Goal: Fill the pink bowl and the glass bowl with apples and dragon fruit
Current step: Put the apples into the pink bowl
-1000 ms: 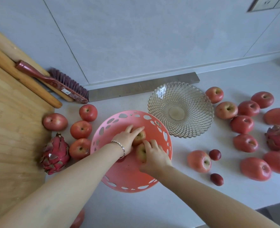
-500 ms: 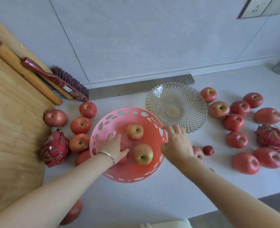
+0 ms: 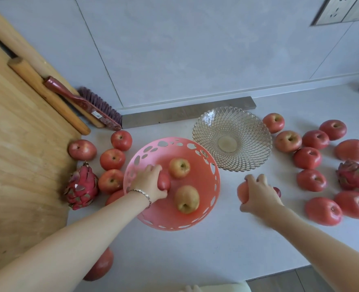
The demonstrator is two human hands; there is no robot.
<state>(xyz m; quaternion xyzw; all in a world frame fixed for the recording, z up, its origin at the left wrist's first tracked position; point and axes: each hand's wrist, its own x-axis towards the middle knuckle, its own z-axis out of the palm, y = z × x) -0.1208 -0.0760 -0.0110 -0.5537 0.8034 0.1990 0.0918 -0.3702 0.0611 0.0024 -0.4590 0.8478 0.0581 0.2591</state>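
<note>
The pink bowl with cut-out holes stands in the middle of the counter and holds two yellowish apples. My left hand rests inside its left side, curled over a small dark red fruit. The glass bowl stands behind it to the right with nothing in it. My right hand grips a red apple on the counter right of the pink bowl. One dragon fruit lies at the left, another at the right edge.
Several red apples lie left of the pink bowl, and many more to the right. A wooden board covers the left. A brush and a rolling pin lie at the back left. A metal bar runs along the wall.
Both hands let go of the two yellowish apples in the pink bowl. My right hand moved right and closed on a red apple; my left hand shifted left onto the small dark red fruit.
</note>
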